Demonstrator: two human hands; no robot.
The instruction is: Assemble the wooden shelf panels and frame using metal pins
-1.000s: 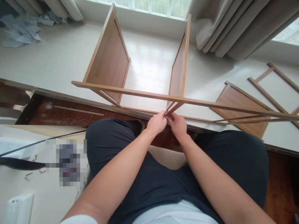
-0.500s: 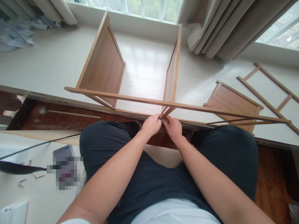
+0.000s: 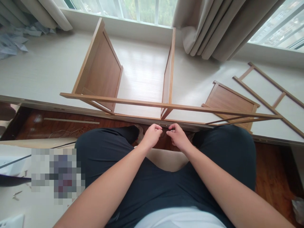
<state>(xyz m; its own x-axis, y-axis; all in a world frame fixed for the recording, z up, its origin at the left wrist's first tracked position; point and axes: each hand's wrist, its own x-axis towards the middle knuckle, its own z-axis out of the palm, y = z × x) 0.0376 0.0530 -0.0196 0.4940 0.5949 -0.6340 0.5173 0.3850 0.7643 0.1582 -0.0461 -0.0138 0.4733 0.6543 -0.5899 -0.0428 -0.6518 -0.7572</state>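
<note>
My left hand (image 3: pixel 152 135) and my right hand (image 3: pixel 178 136) are a little apart, just in front of the ledge, below the wooden frame's lower rail. The left fingers are curled together; what they hold, if anything, is hidden. My right thumb and finger pinch something small, perhaps metallic, too small to name. Above my hands stands a brown wooden frame (image 3: pixel 142 103), its long rail running left to right. Two upright wooden panels, a left panel (image 3: pixel 102 69) and a right panel (image 3: pixel 170 68), join it and reach back toward the window.
On the white ledge (image 3: pixel 197 74) lie a loose wooden panel (image 3: pixel 231 98) and a ladder-like frame (image 3: pixel 261 91), both at right. Curtains (image 3: pixel 209 28) hang behind. At left, a white table (image 3: pixel 35 205) carries screws (image 3: pixel 17 193) and a blurred phone-like patch. My knees flank my hands.
My hands have drawn apart and moved slightly down, away from the frame's cross-piece where they were together. The view has shifted, so the furniture appears a little further left.
</note>
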